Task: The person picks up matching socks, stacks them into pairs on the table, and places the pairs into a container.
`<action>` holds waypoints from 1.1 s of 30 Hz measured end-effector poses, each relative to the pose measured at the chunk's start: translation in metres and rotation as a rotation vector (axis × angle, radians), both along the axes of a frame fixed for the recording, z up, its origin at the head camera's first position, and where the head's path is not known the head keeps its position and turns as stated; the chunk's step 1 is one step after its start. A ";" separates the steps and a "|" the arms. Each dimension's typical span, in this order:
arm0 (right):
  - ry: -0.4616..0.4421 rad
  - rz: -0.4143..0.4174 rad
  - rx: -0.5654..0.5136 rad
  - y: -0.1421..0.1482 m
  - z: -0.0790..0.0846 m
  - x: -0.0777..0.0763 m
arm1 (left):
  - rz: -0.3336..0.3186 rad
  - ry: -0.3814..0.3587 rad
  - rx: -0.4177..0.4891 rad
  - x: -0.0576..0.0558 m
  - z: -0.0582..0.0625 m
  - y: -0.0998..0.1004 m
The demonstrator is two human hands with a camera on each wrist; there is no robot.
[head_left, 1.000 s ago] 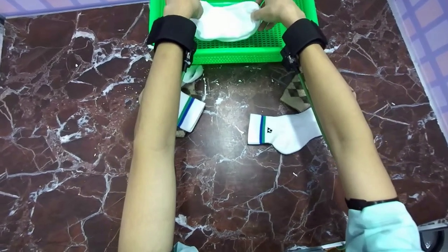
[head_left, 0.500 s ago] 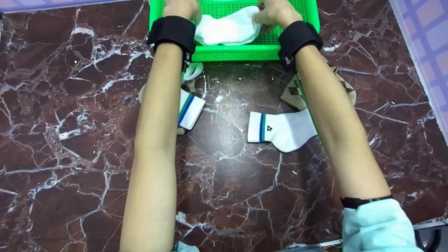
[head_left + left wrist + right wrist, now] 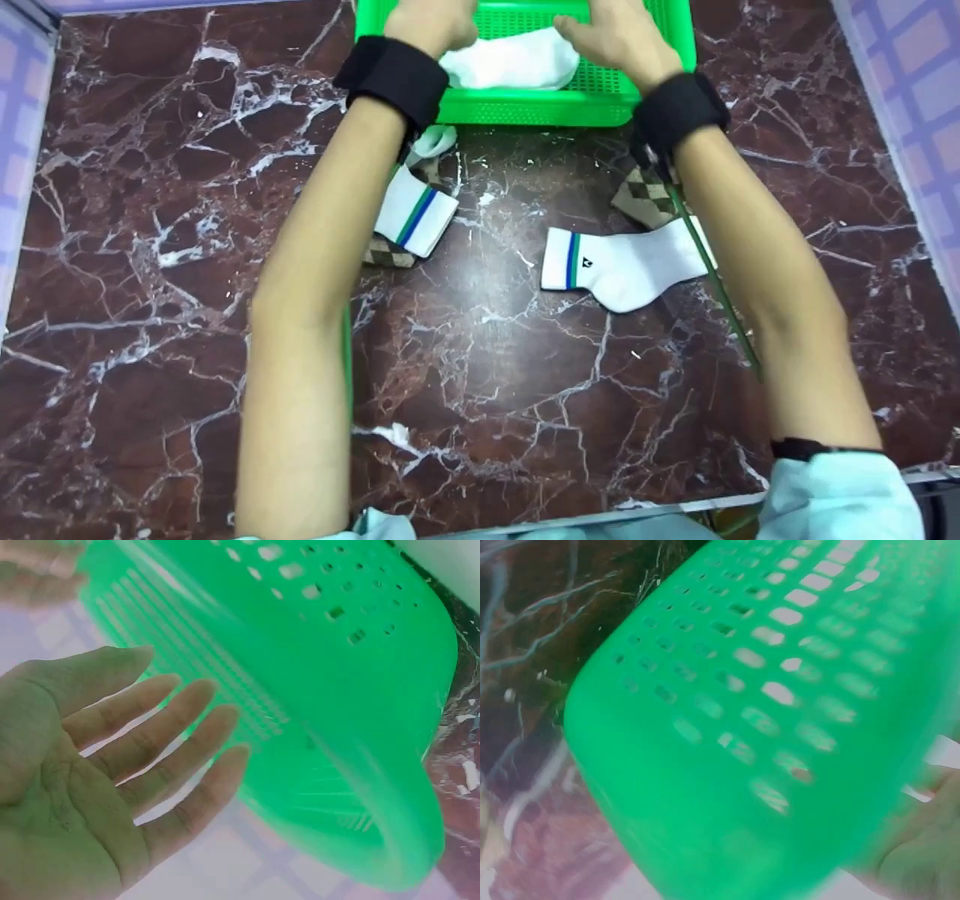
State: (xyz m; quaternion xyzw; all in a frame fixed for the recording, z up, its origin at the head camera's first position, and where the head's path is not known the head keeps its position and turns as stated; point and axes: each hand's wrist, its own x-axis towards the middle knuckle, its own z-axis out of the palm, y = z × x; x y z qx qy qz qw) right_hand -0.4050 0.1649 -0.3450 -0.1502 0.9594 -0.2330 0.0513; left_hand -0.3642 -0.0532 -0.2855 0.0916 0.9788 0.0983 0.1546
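Note:
A white sock (image 3: 517, 61) lies in the green plastic basket (image 3: 536, 112) at the top of the head view. My left hand (image 3: 435, 26) is over the basket's left side, beside one end of the sock. In the left wrist view, this hand (image 3: 127, 750) has its fingers spread and nearly straight, with nothing in the palm. My right hand (image 3: 619, 34) is above the other end, its thumb stretched toward the sock; its fingertips are cut off by the frame edge. The right wrist view has only part of that hand (image 3: 922, 847), behind the basket wall (image 3: 705, 802).
On the marble-patterned table (image 3: 487, 390), a striped white sock (image 3: 637, 266) lies right, beside a brown checkered sock (image 3: 645, 196). At left, another striped white sock (image 3: 416, 214) overlaps a checkered one (image 3: 390, 253), near a pale sock piece (image 3: 435, 141). My forearms cover some of them.
The white sock has settled lower in the basket, flat along its front side. Both hands have come off it, the right thumb now stretched out. The head view has shifted slightly.

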 end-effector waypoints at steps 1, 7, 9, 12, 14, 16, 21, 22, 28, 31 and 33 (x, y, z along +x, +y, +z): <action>0.054 0.012 -0.041 0.001 0.012 0.017 | -0.051 0.040 0.012 0.001 0.000 0.005; 0.396 0.140 -0.150 0.018 0.043 0.082 | -0.343 0.329 0.117 0.031 0.006 0.022; 0.457 0.154 -0.210 0.027 0.045 0.100 | -0.403 0.399 0.168 0.051 0.006 0.018; 0.526 0.166 -0.320 0.043 0.037 0.127 | -0.447 0.428 0.244 0.083 -0.001 0.008; 0.513 0.151 -0.360 0.055 0.028 0.143 | -0.463 0.411 0.278 0.099 -0.010 0.002; 0.480 0.141 -0.366 0.069 0.017 0.155 | -0.459 0.373 0.295 0.110 -0.021 -0.003; 0.313 0.035 -0.285 0.109 -0.008 0.180 | -0.442 0.308 0.296 0.118 -0.050 0.001; 0.276 0.016 -0.269 0.116 -0.012 0.184 | -0.441 0.293 0.298 0.118 -0.056 0.004; -0.020 0.006 -0.176 0.139 -0.037 0.188 | -0.471 0.181 0.276 0.119 -0.092 0.025; -0.069 0.037 -0.113 0.139 -0.049 0.184 | -0.456 0.138 0.234 0.121 -0.104 0.033; -0.055 0.052 -0.082 0.137 -0.054 0.182 | -0.436 0.120 0.216 0.122 -0.109 0.037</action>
